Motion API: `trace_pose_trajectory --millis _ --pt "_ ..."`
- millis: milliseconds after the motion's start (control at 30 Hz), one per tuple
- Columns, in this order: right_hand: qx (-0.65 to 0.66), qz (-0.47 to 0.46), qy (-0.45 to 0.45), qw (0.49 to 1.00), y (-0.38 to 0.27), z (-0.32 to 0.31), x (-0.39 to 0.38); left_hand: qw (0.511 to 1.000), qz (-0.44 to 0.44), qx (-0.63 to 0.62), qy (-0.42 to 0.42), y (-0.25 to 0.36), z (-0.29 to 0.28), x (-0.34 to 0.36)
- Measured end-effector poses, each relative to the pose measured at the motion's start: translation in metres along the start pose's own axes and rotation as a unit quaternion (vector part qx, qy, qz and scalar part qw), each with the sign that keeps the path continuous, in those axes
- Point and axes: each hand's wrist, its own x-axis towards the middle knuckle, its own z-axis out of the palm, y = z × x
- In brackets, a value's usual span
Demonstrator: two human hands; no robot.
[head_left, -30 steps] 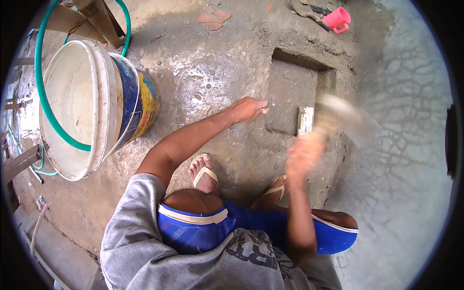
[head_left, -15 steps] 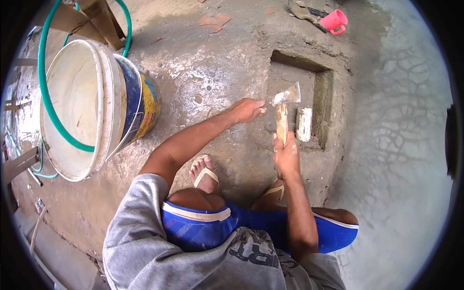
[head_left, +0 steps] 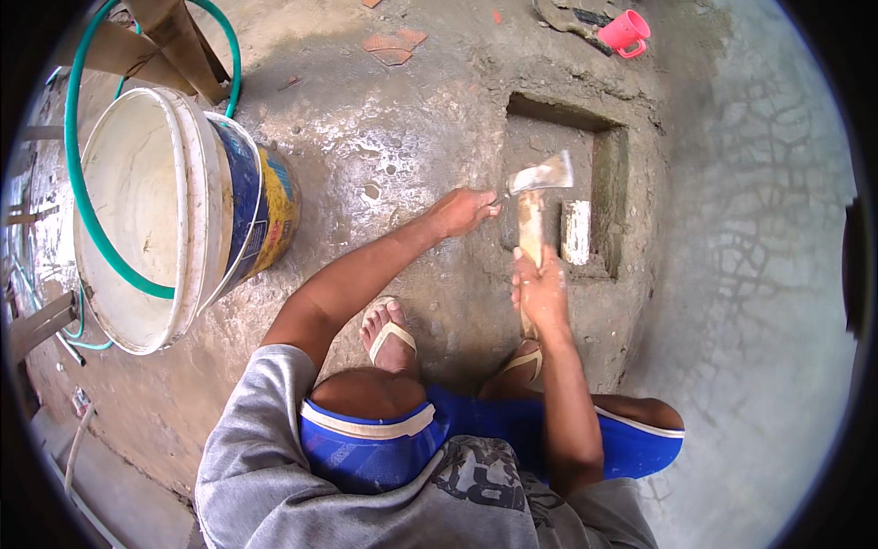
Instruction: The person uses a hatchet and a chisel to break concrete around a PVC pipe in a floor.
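Observation:
My right hand [head_left: 538,291] is wrapped round the wooden handle of a hatchet [head_left: 530,220]. The hatchet's pale, worn head lies over the left part of a rectangular pit [head_left: 611,197] cut into the floor, its blade end pointing right and a little blurred. Close to the left end of that head, my left hand [head_left: 465,212] has its fingers closed round a thin dark metal piece, of which only a short tip shows; its kind I cannot make out. Inside the pit, right of the handle, stands a whitish block-like piece [head_left: 575,232].
A large white, blue and yellow bucket [head_left: 247,197] stands at the left, with a green hose [head_left: 77,183] looped over it. Broken reddish tile pieces [head_left: 393,46] lie at the far side. A pink mug [head_left: 624,33] is at the far right, beside wet grey floor [head_left: 741,302].
The hatchet's head has tilted slightly and sits a little lower and more level against the piece in my left hand. Both hands keep their grips; the whole view has shifted slightly.

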Motion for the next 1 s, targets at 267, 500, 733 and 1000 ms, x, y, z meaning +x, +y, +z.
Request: trace_pose_trajectory --millis 267,500,733,1000 --pt "0.239 0.023 0.024 0.97 -0.013 -0.023 -0.002 0.991 -0.114 -0.061 -0.035 0.004 -0.015 0.007" --pt "0.27 0.086 -0.006 0.959 -0.001 -0.014 -0.003 0.977 -0.124 -0.168 0.038 -0.024 0.005 -0.036" --pt "0.291 0.077 -0.022 0.953 -0.002 -0.009 -0.006 0.908 -0.148 -0.339 0.196 0.017 -0.035 -0.002" --pt "0.31 0.08 -0.008 0.947 0.004 -0.014 -0.009 0.984 -0.086 -0.146 0.059 0.0 -0.016 0.008"
